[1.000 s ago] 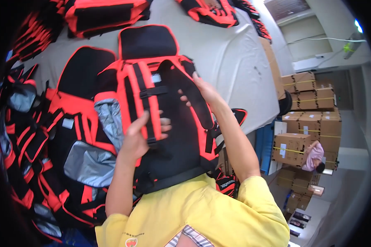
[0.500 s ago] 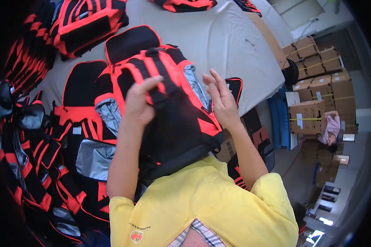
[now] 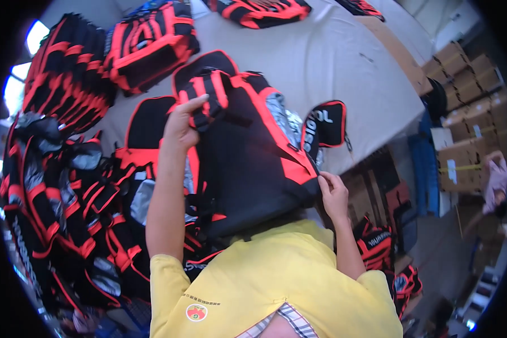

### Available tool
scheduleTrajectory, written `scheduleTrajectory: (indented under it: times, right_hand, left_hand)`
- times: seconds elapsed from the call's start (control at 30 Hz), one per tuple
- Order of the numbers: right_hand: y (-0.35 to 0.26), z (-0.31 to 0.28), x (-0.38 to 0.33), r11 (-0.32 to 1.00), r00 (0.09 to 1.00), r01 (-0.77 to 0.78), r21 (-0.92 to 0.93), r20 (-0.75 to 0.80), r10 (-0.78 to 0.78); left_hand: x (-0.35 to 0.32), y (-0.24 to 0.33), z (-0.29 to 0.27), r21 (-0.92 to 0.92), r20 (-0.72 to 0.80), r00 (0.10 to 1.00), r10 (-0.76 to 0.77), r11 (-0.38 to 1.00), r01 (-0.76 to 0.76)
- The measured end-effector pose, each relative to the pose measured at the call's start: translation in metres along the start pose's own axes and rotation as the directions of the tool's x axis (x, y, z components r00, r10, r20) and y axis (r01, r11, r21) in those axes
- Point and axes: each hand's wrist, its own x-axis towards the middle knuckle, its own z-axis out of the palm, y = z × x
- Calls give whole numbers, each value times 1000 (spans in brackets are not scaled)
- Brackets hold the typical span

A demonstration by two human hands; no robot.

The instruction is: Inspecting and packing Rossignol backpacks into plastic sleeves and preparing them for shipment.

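I judge the backpack soft, light, best held here: left grip clamped on straps, right grip pinching its near-right corner.

Left hand: fingers mostly hidden at the shoulder straps; strap bundle blurred, closure of the grip not determinable. Right hand: fingertips at the lower corner of the black-and-red backpack; pinch or mere contact cannot be told. Second backpack, just beside the left hand, partly covered by the left forearm. Left of that hand, heaped backpacks overlap; individual outlines lost. Beyond the left hand, a far backpack is cut by the top edge. Beyond the right hand, a dark speck on the tablecloth: too small to identify. Well right of the right hand, a person: blurred.
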Motion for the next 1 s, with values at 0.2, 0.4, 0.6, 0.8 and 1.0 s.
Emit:
scheduleTrajectory:
  times: [0.2,0.4,0.6,0.8,1.0]
  right_hand:
    - [-13,19,25,900,914,405,-157,93,-395]
    - [20,-2,54,860,829,510,25,250,-499]
    - [7,-18,66,821,726,560,107,415,-549]
    - [-40,45,64,835,760,356,419,390,-520]
    - [-132,69,45,604,625,479,636,235,-744]
  left_hand:
    - [-21,-12,27,42,-124,992,28,999,-23]
    - [-32,-28,31,-4,-133,982,137,990,-139]
    - [-32,-49,35,-27,-109,966,235,971,-239]
    - [-44,-90,6,-52,-9,965,264,963,-264]
    - [-46,-130,-24,-150,-9,966,258,955,-256]
